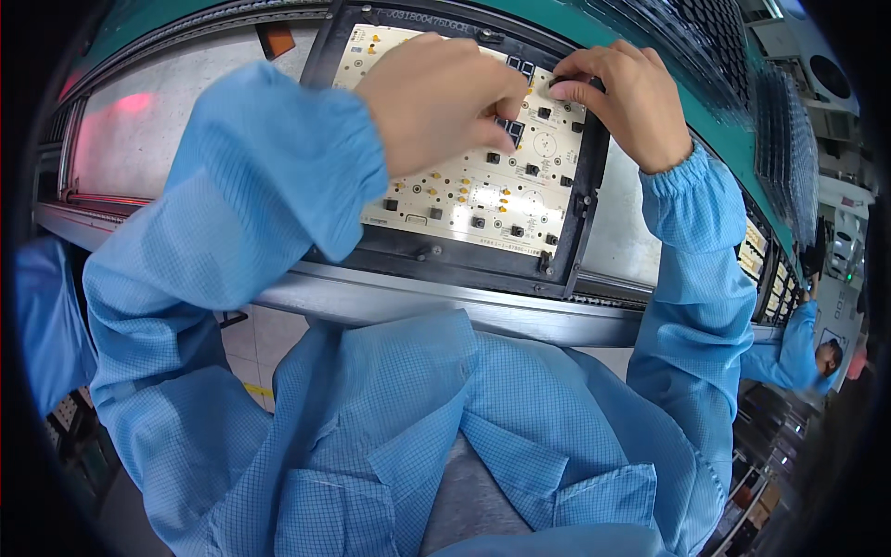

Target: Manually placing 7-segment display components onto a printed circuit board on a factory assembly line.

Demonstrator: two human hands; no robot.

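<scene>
Over the cream circuit board [371, 215], my left hand [436, 100] is slightly blurred. Its thumb and forefinger close on a black digit display [510, 131] at the board's surface; whether it is seated cannot be told. Another digit display [521, 66] sits on the board near the far edge. At the board's far right corner is my right hand [629, 97], thumb and fingers curled together around a small black part [562, 85], mostly hidden. Several small black square parts [532, 170] and yellow parts [504, 200] stand on the board.
A black frame [427, 253] with screws and clips holds the board, above a metal conveyor rail [408, 299]. Black mesh trays [710, 42] stand at the far right. A co-worker in a blue sleeve [789, 357] is at the right; more blue cloth [56, 320] shows at the left.
</scene>
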